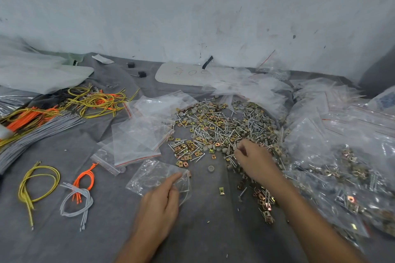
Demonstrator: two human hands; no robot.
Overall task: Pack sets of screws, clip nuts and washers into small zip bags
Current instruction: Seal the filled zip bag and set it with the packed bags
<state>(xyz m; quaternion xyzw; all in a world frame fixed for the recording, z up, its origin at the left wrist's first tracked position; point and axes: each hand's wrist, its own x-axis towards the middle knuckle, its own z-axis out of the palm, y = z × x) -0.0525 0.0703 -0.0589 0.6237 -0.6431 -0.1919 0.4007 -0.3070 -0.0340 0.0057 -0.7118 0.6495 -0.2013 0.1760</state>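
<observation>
Left hand [160, 200], one zip bag [149, 177] (held), right hand [254, 160]

On the table [96, 230], the hardware pile [218, 128] lies at centre. Empty zip bags [136, 141] lie just left of it, with a single zip bag [154, 175] before them. Wire bundles [49, 126] lie farther left and filled bags [346, 162] to the right.

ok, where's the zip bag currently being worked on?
Head view, low centre-left: the zip bag lies on the grey cloth, held by the left hand, just left of the loose hardware pile that the right hand reaches into.
</observation>
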